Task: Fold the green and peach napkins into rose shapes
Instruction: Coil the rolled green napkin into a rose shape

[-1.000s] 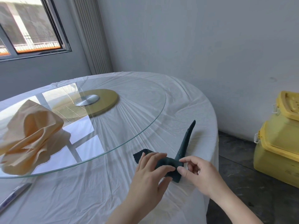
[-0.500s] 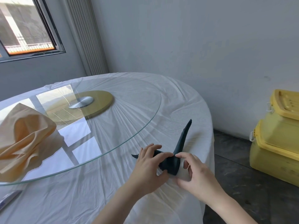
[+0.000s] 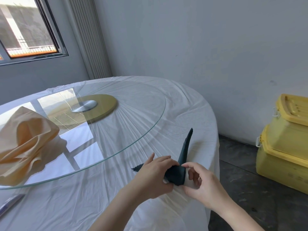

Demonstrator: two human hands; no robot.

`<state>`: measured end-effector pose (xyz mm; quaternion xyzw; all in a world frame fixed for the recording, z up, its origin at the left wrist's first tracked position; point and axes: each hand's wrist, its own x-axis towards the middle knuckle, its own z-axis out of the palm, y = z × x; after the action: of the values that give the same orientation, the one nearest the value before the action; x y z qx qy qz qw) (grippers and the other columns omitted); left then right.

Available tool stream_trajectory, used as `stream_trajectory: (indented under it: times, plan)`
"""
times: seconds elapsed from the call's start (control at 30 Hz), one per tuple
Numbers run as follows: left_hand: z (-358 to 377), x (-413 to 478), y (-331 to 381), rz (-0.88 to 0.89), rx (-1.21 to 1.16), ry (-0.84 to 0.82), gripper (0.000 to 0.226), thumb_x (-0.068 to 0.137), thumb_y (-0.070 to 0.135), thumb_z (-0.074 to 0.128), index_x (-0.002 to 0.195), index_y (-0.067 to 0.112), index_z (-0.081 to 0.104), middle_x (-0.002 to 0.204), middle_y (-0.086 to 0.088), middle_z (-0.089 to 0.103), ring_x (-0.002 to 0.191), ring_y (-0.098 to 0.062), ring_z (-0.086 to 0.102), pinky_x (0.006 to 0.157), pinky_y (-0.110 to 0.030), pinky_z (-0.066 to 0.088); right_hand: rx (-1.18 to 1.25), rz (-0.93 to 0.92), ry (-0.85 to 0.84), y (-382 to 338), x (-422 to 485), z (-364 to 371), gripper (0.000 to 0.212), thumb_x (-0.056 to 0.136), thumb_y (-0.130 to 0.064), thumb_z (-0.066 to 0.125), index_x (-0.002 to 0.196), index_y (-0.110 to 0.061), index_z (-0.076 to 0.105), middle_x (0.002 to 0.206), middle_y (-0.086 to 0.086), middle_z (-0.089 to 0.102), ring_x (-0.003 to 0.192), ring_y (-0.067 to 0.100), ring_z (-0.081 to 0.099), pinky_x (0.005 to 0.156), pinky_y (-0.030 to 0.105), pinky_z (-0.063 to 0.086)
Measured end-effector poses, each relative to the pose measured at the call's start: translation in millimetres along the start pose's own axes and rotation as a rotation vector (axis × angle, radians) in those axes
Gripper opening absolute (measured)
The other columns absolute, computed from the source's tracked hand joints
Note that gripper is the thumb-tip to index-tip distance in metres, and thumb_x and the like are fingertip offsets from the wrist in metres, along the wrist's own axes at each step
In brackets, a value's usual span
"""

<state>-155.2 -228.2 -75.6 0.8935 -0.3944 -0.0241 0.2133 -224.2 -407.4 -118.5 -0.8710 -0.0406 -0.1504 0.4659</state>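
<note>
Head view: fingers (image 3: 166, 160) of the left hand (image 3: 155, 174) and right hand (image 3: 205, 185) curl around the rolled base of the green napkin (image 3: 176, 175), near the table (image 3: 100, 205) edge. Soft, light cloth, it probably unrolls unless pinched at the coil.

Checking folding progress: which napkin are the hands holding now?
The green napkin, gripped by the left hand and right hand on the tablecloth. The peach napkin lies untouched on the glass turntable.
</note>
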Motion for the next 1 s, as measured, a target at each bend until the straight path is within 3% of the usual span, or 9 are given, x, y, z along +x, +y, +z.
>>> stream_trajectory:
  times: [0.2, 0.4, 0.47, 0.53, 0.6, 0.67, 0.8, 0.87, 1.0]
  plan:
    - [-1.1, -31.4, 10.9, 0.003, 0.032, -0.036, 0.057, 0.077, 0.028, 0.061, 0.131, 0.034, 0.045, 0.127, 0.02, 0.046, 0.125, 0.006, 0.034, 0.114, -0.023, -0.006, 0.028, 0.011, -0.062, -16.4, -24.7, -1.0, 0.045, 0.055, -0.049, 0.074, 0.097, -0.042, 0.059, 0.075, -0.011, 0.055, 0.059, 0.005, 0.048, 0.063, 0.016, 0.042]
    - [-0.8, -48.3, 15.9, 0.047, 0.175, -0.028, 0.061, 0.075, 0.044, 0.051, 0.135, 0.037, 0.038, 0.127, 0.021, 0.044, 0.127, 0.003, 0.03, 0.11, -0.023, -0.013, 0.023, 0.047, -0.233, -26.1, -29.6, -7.8, 0.045, 0.065, -0.034, 0.081, 0.103, -0.036, 0.058, 0.063, -0.012, 0.054, 0.055, 0.004, 0.046, 0.063, 0.019, 0.043]
    - [1.6, -49.9, 15.8, 0.07, 0.177, 0.046, 0.062, 0.072, 0.048, 0.048, 0.132, 0.037, 0.039, 0.127, 0.021, 0.045, 0.126, 0.001, 0.034, 0.114, -0.031, -0.004, 0.018, 0.07, -0.228, -26.1, -27.1, -10.2, 0.042, 0.066, -0.033, 0.081, 0.101, -0.038, 0.059, 0.063, -0.01, 0.053, 0.055, 0.003, 0.045, 0.062, 0.016, 0.04]
    - [7.2, -50.2, 12.0, 0.114, 0.174, 0.186, 0.054, 0.069, 0.046, 0.054, 0.121, 0.035, 0.046, 0.118, 0.02, 0.05, 0.116, -0.002, 0.043, 0.113, -0.039, 0.019, 0.054, 0.104, -0.226, -25.8, -24.0, -12.3, 0.037, 0.068, -0.032, 0.08, 0.099, -0.037, 0.062, 0.061, -0.008, 0.052, 0.055, 0.002, 0.044, 0.061, 0.016, 0.038]
    - [13.5, -51.0, 10.0, 0.187, 0.154, 0.336, 0.038, 0.068, 0.041, 0.062, 0.104, 0.033, 0.051, 0.104, 0.019, 0.054, 0.103, -0.002, 0.05, 0.107, -0.036, 0.035, 0.092, 0.137, -0.24, -24.7, -20.3, -14.0, 0.03, 0.07, -0.032, 0.079, 0.097, -0.036, 0.065, 0.059, -0.009, 0.05, 0.055, 0.002, 0.042, 0.059, 0.016, 0.037]
    - [20.7, -51.6, 8.3, 0.257, 0.147, 0.44, 0.026, 0.069, 0.036, 0.066, 0.093, 0.03, 0.057, 0.096, 0.019, 0.056, 0.098, -0.003, 0.054, 0.103, -0.034, 0.037, 0.133, 0.169, -0.248, -22.8, -16.4, -15.3, 0.03, 0.068, -0.041, 0.077, 0.096, -0.033, 0.068, 0.057, -0.011, 0.047, 0.056, 0.003, 0.042, 0.058, 0.017, 0.035]
    - [30.5, -48.8, -0.7, 0.276, 0.18, 0.489, 0.027, 0.073, 0.032, 0.064, 0.101, 0.03, 0.063, 0.105, 0.019, 0.06, 0.107, -0.003, 0.055, 0.098, -0.032, 0.038, 0.148, 0.172, -0.204, -16.8, -9.6, -14.5, 0.051, 0.061, -0.064, 0.07, 0.102, -0.034, 0.065, 0.057, -0.013, 0.048, 0.057, 0.001, 0.043, 0.059, 0.017, 0.037]
    - [30.4, -44.9, -4.0, 0.252, 0.18, 0.472, 0.03, 0.075, 0.033, 0.061, 0.105, 0.032, 0.062, 0.109, 0.021, 0.059, 0.111, -0.002, 0.053, 0.099, -0.033, 0.037, 0.113, 0.131, -0.154, -15.3, -9.3, -14.4, 0.05, 0.066, -0.058, 0.073, 0.11, -0.042, 0.055, 0.061, -0.011, 0.05, 0.057, 0.0, 0.045, 0.06, 0.014, 0.039]
    - [28.9, -35.3, -7.4, 0.182, 0.198, 0.398, 0.04, 0.074, 0.041, 0.06, 0.113, 0.033, 0.058, 0.115, 0.022, 0.057, 0.114, -0.003, 0.052, 0.101, -0.037, 0.042, 0.045, -0.002, -0.093, -16.7, -13.7, -14.0, 0.042, 0.071, -0.037, 0.077, 0.103, -0.052, 0.055, 0.068, -0.008, 0.051, 0.055, 0.007, 0.045, 0.057, 0.015, 0.039]
